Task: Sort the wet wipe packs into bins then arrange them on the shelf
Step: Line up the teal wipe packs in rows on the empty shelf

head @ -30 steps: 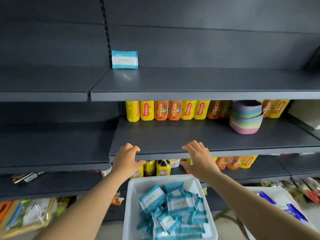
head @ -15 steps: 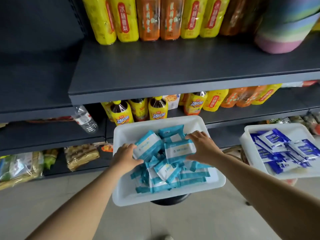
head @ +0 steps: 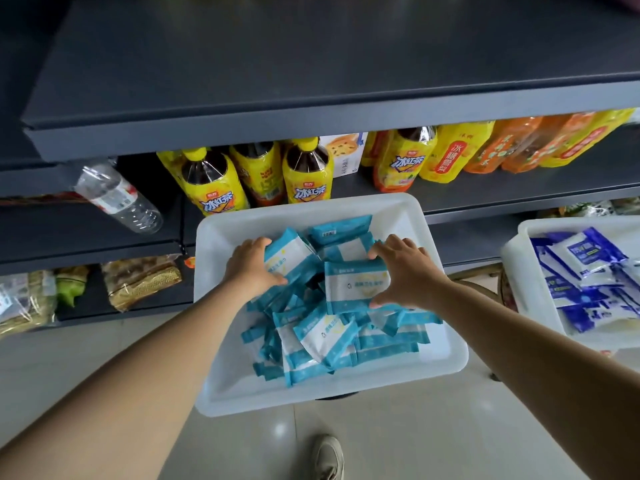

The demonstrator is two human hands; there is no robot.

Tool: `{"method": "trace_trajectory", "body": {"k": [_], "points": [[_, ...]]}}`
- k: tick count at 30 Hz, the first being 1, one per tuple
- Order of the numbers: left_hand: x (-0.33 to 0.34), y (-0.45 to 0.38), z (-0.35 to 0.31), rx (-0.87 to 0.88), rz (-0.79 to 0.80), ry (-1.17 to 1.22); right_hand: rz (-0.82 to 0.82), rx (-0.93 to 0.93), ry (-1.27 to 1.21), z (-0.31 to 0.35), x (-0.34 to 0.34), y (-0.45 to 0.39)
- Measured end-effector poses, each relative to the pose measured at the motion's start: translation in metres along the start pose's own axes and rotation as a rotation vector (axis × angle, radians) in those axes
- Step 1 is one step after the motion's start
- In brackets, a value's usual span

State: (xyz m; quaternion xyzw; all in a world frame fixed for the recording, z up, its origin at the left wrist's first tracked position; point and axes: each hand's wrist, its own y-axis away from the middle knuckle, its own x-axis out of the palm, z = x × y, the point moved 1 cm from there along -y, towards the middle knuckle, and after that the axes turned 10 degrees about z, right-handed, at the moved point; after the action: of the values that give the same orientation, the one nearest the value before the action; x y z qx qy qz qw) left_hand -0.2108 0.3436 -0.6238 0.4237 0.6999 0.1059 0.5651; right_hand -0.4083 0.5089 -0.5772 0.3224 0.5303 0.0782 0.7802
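A white bin (head: 446, 358) in front of me holds a loose heap of several teal and white wet wipe packs. My left hand (head: 251, 268) grips one teal pack (head: 289, 256) at the heap's upper left. My right hand (head: 403, 271) grips another teal pack (head: 355, 285) lying flat on top, thumb below and fingers over its far edge. A second white bin (head: 526, 271) at the right holds dark blue and white wipe packs (head: 585, 282). Above both runs a dark grey shelf (head: 311, 64), bare where it shows.
Yellow and orange tea bottles (head: 308, 178) line the lower shelf just behind the teal bin. A clear water bottle (head: 116, 197) lies tilted at the left. Bagged goods (head: 138, 280) fill the bottom shelf. My shoe (head: 327, 457) stands on the pale floor tiles.
My view dropped from the upper shelves to the bins. Both hands came down from the shelf edge into the teal bin, and each closed on a pack.
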Motion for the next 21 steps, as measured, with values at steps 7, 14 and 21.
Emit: {"method": "trace_trajectory", "body": {"k": [7, 14, 21], "points": [[-0.013, -0.002, 0.004, 0.018, 0.049, 0.150, 0.137, 0.093, -0.223, -0.005, -0.007, 0.000], [-0.042, 0.030, 0.008, 0.079, 0.023, 0.204, 0.062, 0.160, -0.271, 0.007, -0.016, 0.022], [-0.105, 0.104, 0.011, 0.199, -0.062, 0.342, -0.085, 0.117, -0.425, 0.050, -0.068, 0.090]]}}
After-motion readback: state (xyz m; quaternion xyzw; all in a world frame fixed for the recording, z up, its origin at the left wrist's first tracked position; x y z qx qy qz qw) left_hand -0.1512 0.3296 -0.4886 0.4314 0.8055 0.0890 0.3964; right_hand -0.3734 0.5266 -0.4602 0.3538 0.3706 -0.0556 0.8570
